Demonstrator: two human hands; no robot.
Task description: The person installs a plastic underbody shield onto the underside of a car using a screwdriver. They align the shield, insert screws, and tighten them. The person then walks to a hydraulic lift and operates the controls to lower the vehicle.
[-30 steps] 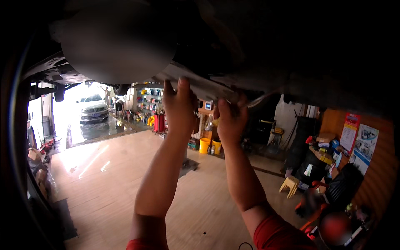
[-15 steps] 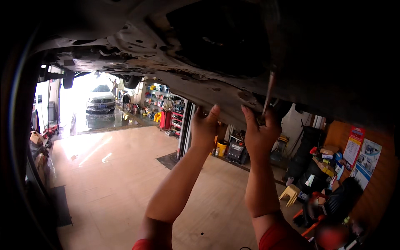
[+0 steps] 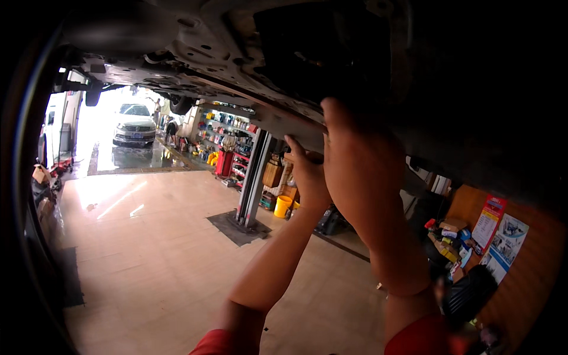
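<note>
Overhead is the underside of a raised car (image 3: 222, 56), with a grey panel (image 3: 281, 123) hanging along its lower edge. My right hand (image 3: 367, 171) is closed and raised against it, thumb pointing up. From beside that thumb a long thin metal rod (image 3: 254, 96) runs up and left along the underside; the grip itself is hidden behind the hand. Just left of it and partly behind it, my left hand (image 3: 310, 180) is raised to the panel with the thumb up and the fingers curled. What these fingers hold is hidden.
A lift post (image 3: 251, 177) stands on a dark base plate beyond my left forearm. Behind it are a yellow bucket (image 3: 283, 206), a red tool cabinet (image 3: 223, 163) and stocked shelves (image 3: 228, 127). A white car (image 3: 135, 125) is outside the doorway. Boxes (image 3: 452, 236) are piled at right.
The rod has swung from nearly upright to lying leftward along the underside. My right hand has come up and left, nearer the view, now overlapping my left hand. The view has shifted right.
</note>
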